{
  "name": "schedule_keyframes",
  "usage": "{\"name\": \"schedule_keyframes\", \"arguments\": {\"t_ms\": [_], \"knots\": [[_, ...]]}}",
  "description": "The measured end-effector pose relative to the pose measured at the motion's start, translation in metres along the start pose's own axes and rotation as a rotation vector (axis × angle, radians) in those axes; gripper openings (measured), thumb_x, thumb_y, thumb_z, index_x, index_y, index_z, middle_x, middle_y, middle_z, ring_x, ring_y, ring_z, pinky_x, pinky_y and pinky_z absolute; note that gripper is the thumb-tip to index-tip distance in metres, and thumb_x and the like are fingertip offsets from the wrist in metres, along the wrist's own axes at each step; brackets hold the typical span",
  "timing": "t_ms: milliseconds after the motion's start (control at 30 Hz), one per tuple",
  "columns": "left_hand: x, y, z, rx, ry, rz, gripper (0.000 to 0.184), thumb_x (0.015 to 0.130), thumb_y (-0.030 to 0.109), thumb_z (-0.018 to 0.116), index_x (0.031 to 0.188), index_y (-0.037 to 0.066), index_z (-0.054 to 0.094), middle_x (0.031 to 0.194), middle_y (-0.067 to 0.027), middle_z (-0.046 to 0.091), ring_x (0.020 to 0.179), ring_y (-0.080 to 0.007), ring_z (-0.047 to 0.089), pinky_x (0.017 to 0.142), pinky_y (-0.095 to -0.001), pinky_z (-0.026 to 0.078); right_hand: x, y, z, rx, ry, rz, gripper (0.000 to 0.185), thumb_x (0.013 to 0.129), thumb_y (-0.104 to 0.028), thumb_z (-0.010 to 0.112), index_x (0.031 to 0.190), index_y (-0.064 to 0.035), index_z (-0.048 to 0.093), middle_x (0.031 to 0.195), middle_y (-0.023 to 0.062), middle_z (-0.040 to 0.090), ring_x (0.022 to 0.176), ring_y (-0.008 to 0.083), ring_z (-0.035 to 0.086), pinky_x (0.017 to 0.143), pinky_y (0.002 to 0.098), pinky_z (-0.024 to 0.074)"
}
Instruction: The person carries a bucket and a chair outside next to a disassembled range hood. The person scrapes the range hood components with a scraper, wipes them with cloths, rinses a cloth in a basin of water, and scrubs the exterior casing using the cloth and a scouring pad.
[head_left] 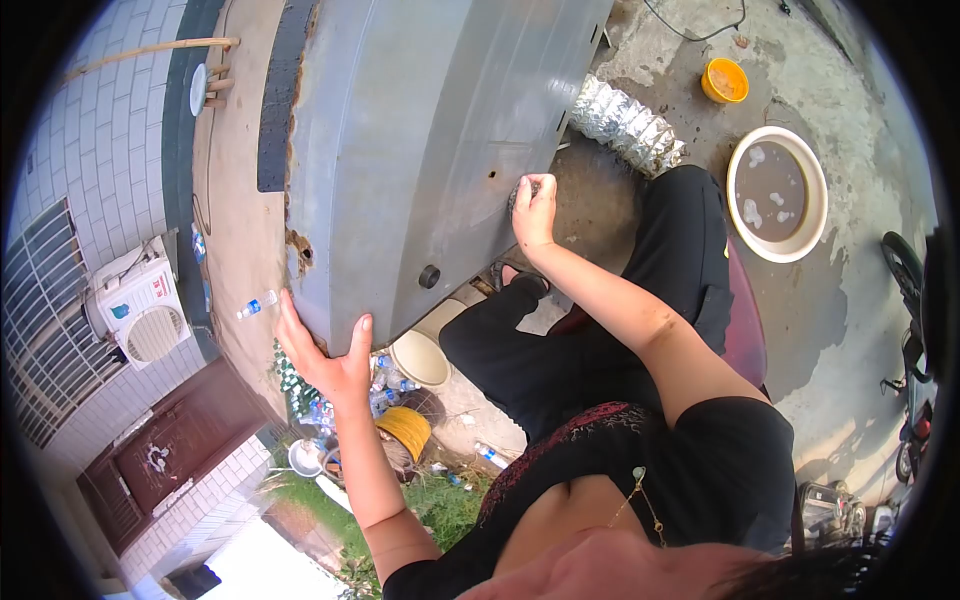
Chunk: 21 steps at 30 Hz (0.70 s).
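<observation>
A large grey metal panel [400,150], like a hood, stands tilted before me, with rust along one edge, a small hole and a round black knob [429,276]. My left hand [335,365] spreads its fingers against the panel's lower left corner, thumb apart, holding nothing. At the panel's right edge, my right hand [536,212] is closed around a small dark, rough pad [516,192], mostly hidden by the fingers and pressed to the metal.
Crinkled silver ducting [628,125] lies behind the panel. On the wet concrete stand a white basin [818,195] of murky water and a yellow bowl [725,80]. A pale tub [422,358], plastic bottles [385,385] and a yellow container [405,430] sit below the panel.
</observation>
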<state>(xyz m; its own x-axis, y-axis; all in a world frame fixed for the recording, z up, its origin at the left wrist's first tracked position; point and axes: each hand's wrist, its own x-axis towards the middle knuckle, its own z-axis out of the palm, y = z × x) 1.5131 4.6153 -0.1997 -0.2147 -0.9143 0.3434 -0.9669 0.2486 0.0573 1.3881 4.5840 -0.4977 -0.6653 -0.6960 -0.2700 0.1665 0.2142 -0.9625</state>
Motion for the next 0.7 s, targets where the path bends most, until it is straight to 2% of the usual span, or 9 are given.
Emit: {"name": "schedule_keyframes", "arguments": {"t_ms": [67, 167, 200, 233, 300, 433, 500, 633, 700], "knots": [[-0.002, 0.002, 0.000, 0.009, 0.007, -0.014, 0.080, 0.057, 0.023, 0.076, 0.124, -0.001, 0.039, 0.112, -0.0183, 0.045, 0.103, -0.0336, 0.044, 0.089, -0.0414, 0.034, 0.044, -0.001, 0.007, 0.019, 0.160, -0.004, 0.013, 0.082, -0.009, 0.051, 0.087, 0.0004, 0.043, 0.089, 0.0158, 0.045, 0.085, 0.0306, 0.045, 0.077, 0.0370, 0.0368], [0.001, 0.002, 0.000, 0.002, 0.010, -0.011, 0.080, 0.058, 0.024, 0.075, 0.124, -0.001, 0.039, 0.112, -0.0183, 0.045, 0.103, -0.0337, 0.043, 0.089, -0.0414, 0.034, 0.000, -0.001, 0.007, -0.047, 0.115, -0.074, 0.014, 0.081, -0.009, 0.052, 0.088, -0.0002, 0.044, 0.090, 0.0163, 0.045, 0.087, 0.0310, 0.045, 0.078, 0.0380, 0.0368], [0.000, 0.000, 0.000, -0.003, 0.009, -0.009, 0.080, 0.058, 0.024, 0.075, 0.125, -0.001, 0.038, 0.112, -0.0182, 0.045, 0.103, -0.0338, 0.043, 0.090, -0.0414, 0.034, -0.030, 0.018, 0.006, -0.053, 0.003, -0.112, 0.014, 0.081, -0.009, 0.052, 0.089, -0.0009, 0.044, 0.090, 0.0167, 0.045, 0.088, 0.0312, 0.045, 0.079, 0.0391, 0.0363], [0.000, -0.001, 0.000, -0.006, 0.002, -0.013, 0.080, 0.058, 0.024, 0.075, 0.125, -0.001, 0.038, 0.112, -0.0182, 0.045, 0.103, -0.0339, 0.043, 0.090, -0.0414, 0.033, -0.059, 0.020, 0.000, -0.036, -0.159, -0.023, 0.014, 0.081, -0.009, 0.052, 0.088, -0.0016, 0.044, 0.090, 0.0168, 0.045, 0.088, 0.0316, 0.045, 0.079, 0.0401, 0.0361], [0.000, 0.002, -0.001, 0.005, 0.005, -0.018, 0.079, 0.059, 0.024, 0.075, 0.125, -0.001, 0.038, 0.111, -0.0180, 0.045, 0.103, -0.0338, 0.043, 0.089, -0.0414, 0.034, -0.054, 0.017, -0.001, -0.055, -0.167, -0.046, 0.013, 0.081, -0.009, 0.052, 0.089, -0.0008, 0.044, 0.089, 0.0164, 0.046, 0.088, 0.0318, 0.045, 0.079, 0.0393, 0.0364], [-0.003, 0.005, -0.002, 0.011, 0.001, -0.025, 0.078, 0.059, 0.024, 0.075, 0.124, -0.001, 0.039, 0.111, -0.0177, 0.045, 0.102, -0.0335, 0.043, 0.088, -0.0411, 0.034, 0.042, 0.012, 0.002, -0.151, 0.151, -0.084, 0.014, 0.085, -0.012, 0.049, 0.088, 0.0012, 0.045, 0.087, 0.0169, 0.047, 0.083, 0.0281, 0.047, 0.076, 0.0356, 0.0388], [0.002, 0.005, 0.000, -0.001, 0.021, -0.009, 0.078, 0.059, 0.023, 0.075, 0.124, -0.001, 0.039, 0.110, -0.0175, 0.046, 0.101, -0.0333, 0.044, 0.088, -0.0408, 0.035, 0.027, 0.010, 0.009, -0.121, 0.168, -0.025, 0.014, 0.083, -0.011, 0.049, 0.088, 0.0007, 0.043, 0.091, 0.0178, 0.046, 0.088, 0.0321, 0.044, 0.079, 0.0400, 0.0355], [0.000, 0.000, 0.001, -0.016, 0.031, 0.019, 0.079, 0.058, 0.023, 0.076, 0.123, -0.001, 0.039, 0.107, -0.0169, 0.046, 0.099, -0.0329, 0.045, 0.086, -0.0405, 0.036, -0.062, 0.002, -0.008, -0.052, -0.215, -0.162, 0.012, 0.081, -0.006, 0.051, 0.087, -0.0005, 0.043, 0.092, 0.0170, 0.044, 0.090, 0.0314, 0.043, 0.080, 0.0388, 0.0351], [0.000, -0.002, 0.001, -0.031, 0.029, 0.010, 0.079, 0.057, 0.024, 0.076, 0.123, -0.001, 0.040, 0.107, -0.0168, 0.046, 0.098, -0.0329, 0.045, 0.086, -0.0406, 0.036, -0.037, -0.004, -0.003, 0.056, -0.144, -0.100, 0.011, 0.081, -0.006, 0.051, 0.087, -0.0006, 0.043, 0.092, 0.0160, 0.045, 0.089, 0.0307, 0.043, 0.079, 0.0381, 0.0359]]}}
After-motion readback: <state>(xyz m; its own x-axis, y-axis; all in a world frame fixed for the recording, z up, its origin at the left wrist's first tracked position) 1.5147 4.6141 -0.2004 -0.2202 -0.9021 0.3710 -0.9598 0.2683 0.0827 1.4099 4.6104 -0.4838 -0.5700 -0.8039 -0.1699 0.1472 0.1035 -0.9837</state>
